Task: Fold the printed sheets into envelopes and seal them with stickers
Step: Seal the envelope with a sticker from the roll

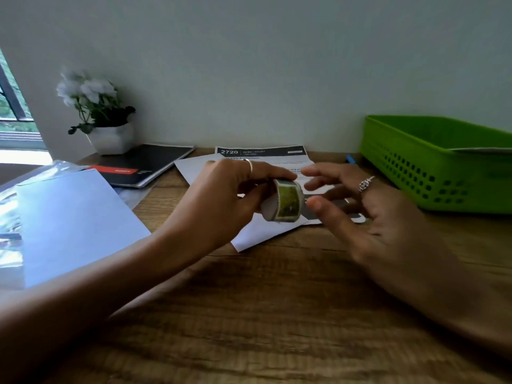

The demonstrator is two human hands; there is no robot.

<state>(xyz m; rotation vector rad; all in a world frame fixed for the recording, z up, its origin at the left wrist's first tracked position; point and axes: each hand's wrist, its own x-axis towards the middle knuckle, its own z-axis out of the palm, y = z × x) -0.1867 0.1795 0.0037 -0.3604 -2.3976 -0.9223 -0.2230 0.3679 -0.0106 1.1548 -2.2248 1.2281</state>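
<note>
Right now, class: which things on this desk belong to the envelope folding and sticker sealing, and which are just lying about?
For the job:
- sticker roll, held in the left hand
- right hand, open beside the roll
- printed sheet
- white sheets

Lying about:
- black notebook
- flower pot
- green basket
- wooden desk

Green tray (432, 162) cut off right.

the left hand (227, 195) grips a green sticker roll (285, 200) above a printed sheet (266, 156) on the wooden desk (249, 314). the right hand (368, 217), fingers spread and blurred, sits just beside the roll, perhaps touching it. a green basket (432, 173) stands right; notebook (144, 167) and potted flowers (99, 112) left.
</note>
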